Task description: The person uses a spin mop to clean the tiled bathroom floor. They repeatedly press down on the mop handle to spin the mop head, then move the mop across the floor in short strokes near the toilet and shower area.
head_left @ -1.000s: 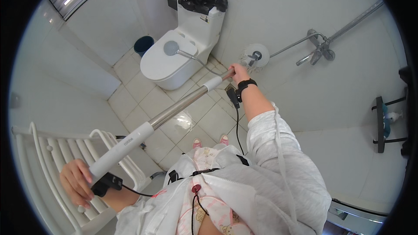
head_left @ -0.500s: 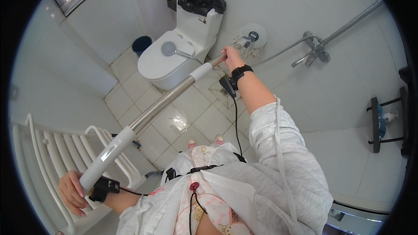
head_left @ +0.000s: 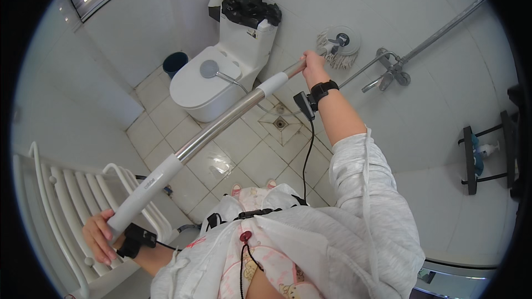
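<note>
A mop with a steel and white handle [head_left: 221,124] slants across me from lower left to upper right. My left hand [head_left: 101,237] is closed at the end of its white grip. Near the mop's other end, my right hand [head_left: 313,66] is wrapped around the steel pole. Beyond that hand is the round mop head [head_left: 344,47], a white disc with pale strands, raised in front of the tiled wall. Whether its strands touch the wall I cannot tell.
Ahead stands a white toilet [head_left: 202,86] with a shower head [head_left: 209,68] lying on its lid. A dark bin [head_left: 175,64] sits beside it. A floor drain [head_left: 281,123] lies in the tiles. White rails [head_left: 72,199] are at left; a shower mixer [head_left: 393,72] and black rack [head_left: 471,160] at right.
The mop head and my right hand have moved to the right, away from the toilet. My left hand has shifted slightly right and keeps its hold. More of the floor drain shows.
</note>
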The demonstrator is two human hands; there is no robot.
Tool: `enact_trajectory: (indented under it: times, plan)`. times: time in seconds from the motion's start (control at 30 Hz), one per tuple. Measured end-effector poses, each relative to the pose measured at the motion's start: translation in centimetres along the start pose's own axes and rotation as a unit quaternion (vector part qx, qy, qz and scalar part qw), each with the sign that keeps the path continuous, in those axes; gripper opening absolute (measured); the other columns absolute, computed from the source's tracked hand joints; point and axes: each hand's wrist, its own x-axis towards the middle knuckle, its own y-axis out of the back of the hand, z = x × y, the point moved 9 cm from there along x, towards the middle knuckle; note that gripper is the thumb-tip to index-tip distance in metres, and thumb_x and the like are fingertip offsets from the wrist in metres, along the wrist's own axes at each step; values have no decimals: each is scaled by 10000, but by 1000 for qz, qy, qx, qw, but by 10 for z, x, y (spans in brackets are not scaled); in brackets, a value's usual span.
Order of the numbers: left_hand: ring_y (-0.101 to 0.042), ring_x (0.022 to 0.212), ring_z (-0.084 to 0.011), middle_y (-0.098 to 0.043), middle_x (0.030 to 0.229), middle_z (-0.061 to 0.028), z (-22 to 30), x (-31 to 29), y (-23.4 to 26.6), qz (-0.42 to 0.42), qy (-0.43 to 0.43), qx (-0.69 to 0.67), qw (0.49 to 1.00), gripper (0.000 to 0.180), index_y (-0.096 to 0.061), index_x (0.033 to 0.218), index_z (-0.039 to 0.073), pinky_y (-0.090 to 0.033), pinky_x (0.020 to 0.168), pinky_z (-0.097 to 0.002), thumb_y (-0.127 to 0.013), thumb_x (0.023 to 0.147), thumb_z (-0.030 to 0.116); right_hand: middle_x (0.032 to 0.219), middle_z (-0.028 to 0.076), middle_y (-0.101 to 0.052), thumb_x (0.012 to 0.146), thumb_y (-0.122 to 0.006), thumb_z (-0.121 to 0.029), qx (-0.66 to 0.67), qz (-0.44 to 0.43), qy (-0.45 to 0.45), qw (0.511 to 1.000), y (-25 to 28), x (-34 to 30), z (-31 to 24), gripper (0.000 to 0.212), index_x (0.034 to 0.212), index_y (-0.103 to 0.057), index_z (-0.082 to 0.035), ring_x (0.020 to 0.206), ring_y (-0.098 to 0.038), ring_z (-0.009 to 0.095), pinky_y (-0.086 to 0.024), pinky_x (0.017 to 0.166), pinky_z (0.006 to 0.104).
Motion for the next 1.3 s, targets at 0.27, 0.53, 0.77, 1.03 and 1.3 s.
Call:
enact_trajectory:
  times: [0.27, 0.53, 0.77, 1.03, 1.3]
  plan:
    - [-578, 865, -195, -636, 591, 42, -10, -16, 6, 37, 2, -12, 999, 142, -689, 564, 164, -195, 1066, -490, -554, 603, 184, 683, 158, -532, 739, -540, 27, -38, 25, 14, 999, 5, 2, 9, 172, 865, -442, 91, 545, -526, 231, -424, 509, 366]
    - [-570, 628, -141, -558, 482, 40, -22, -8, -1, 90, -53, -40, 994, 241, -575, 431, 150, -296, 968, -470, -536, 664, 196, 712, 96, -523, 727, -570, 7, -56, -14, -6, 998, 16, 22, 19, 144, 836, -476, 12, 593, -533, 198, -434, 519, 326]
    - [-565, 641, -156, -555, 483, 13, -28, -10, 3, 118, -46, -74, 989, 197, -580, 448, 127, -273, 976, -453, -549, 625, 207, 708, 108, -511, 752, -544, 29, -29, 7, -10, 1000, 16, 25, 23, 147, 870, -456, 40, 598, -536, 213, -476, 560, 353]
    - [-582, 782, -189, -615, 572, -6, -32, 1, -5, 89, 1, -44, 995, 165, -671, 573, 116, -228, 1022, -482, -551, 643, 205, 726, 111, -505, 765, -535, 26, -21, -10, -24, 999, 19, 27, 22, 139, 856, -430, 20, 579, -528, 221, -475, 550, 361]
    - [-569, 671, -137, -569, 504, 27, -31, -1, -5, 83, -15, -54, 995, 148, -609, 460, 148, -294, 958, -373, -564, 588, 206, 676, 96, -478, 765, -532, 34, 6, 0, -23, 1000, 25, 39, 30, 156, 832, -394, 6, 530, -502, 210, -462, 518, 346]
